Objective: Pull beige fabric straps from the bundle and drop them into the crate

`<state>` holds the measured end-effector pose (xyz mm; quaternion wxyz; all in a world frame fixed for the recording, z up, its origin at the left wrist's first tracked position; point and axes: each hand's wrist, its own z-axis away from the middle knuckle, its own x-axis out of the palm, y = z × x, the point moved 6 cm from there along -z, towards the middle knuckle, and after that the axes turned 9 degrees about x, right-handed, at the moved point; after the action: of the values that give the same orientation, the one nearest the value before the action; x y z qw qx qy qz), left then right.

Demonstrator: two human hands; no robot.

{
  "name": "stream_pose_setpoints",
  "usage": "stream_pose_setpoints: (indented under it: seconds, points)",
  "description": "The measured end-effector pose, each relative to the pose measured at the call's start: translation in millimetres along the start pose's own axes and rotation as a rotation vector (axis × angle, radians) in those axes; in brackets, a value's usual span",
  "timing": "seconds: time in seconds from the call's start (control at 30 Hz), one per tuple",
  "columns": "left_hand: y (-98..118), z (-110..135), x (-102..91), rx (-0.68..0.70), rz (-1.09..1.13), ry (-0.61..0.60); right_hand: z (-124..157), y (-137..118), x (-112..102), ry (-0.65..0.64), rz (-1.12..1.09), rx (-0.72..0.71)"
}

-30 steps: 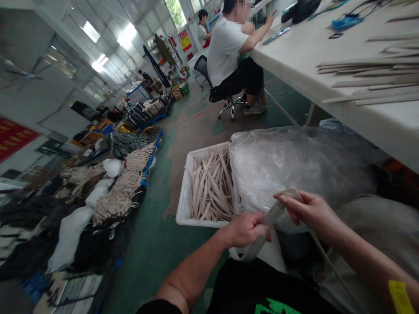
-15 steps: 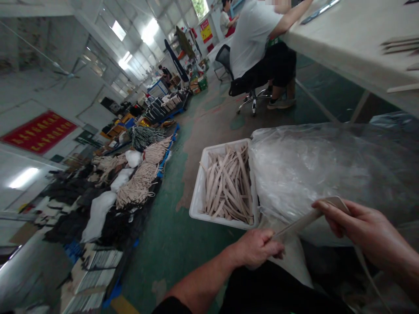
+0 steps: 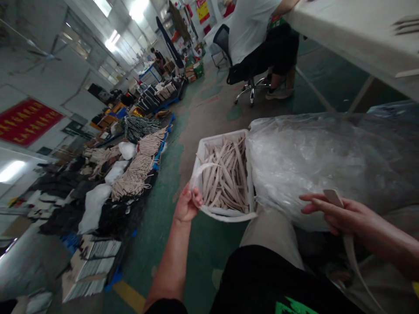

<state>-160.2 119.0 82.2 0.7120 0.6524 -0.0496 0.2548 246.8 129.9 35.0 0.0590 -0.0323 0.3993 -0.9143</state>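
Observation:
My left hand (image 3: 187, 204) is stretched out to the near left corner of a white plastic tray (image 3: 209, 141) on the floor. Its fingers are pinched on the end of a beige strip (image 3: 203, 168) that curves up over the tray. The tray holds several more beige strips (image 3: 225, 174). My right hand (image 3: 340, 213) rests against a big clear plastic bag (image 3: 327, 152), fingers closed round a pale band (image 3: 350, 248) that sticks up above the fingers and trails down past the wrist.
A white table (image 3: 353, 30) runs along the upper right. A person in a white shirt (image 3: 252, 26) sits at it on a rolling chair (image 3: 244, 83). Heaps of beige cords and dark goods (image 3: 131, 174) line the green floor on the left.
My left hand let go of the band near my lap and reached forward to the tray, now pinching a strip. The right hand stayed by the bag with the band.

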Motion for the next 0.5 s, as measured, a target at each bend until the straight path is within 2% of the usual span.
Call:
stream_pose_setpoints:
  seconds: [0.07, 0.13, 0.23, 0.3, 0.37, 0.43, 0.5]
  points:
    - [29, -15, -0.8, 0.105, -0.090, 0.016, 0, 12, 11, -0.137, 0.080, 0.047]
    - [47, -36, 1.2, 0.176, -0.189, 0.011, 2, 24, 25, -0.268, 0.145, 0.085]
    - [47, -80, 13.7, 0.221, -0.381, -0.086, 6, 38, 43, -0.404, 0.225, 0.091]
    - [31, -114, 25.0, 0.246, -0.662, -0.149, 6, 44, 49, -0.445, 0.272, 0.076]
    - [4, -141, 36.2, 0.271, -1.030, -0.172, 1, 47, 47, -0.446, 0.286, 0.058]
    - [-39, -152, 49.0, 0.225, -1.240, -0.255, -6, 46, 37, -0.395, 0.278, 0.026]
    - [-95, -142, 62.3, 0.106, -1.301, -0.435, -13, 44, 24, -0.334, 0.273, 0.012]
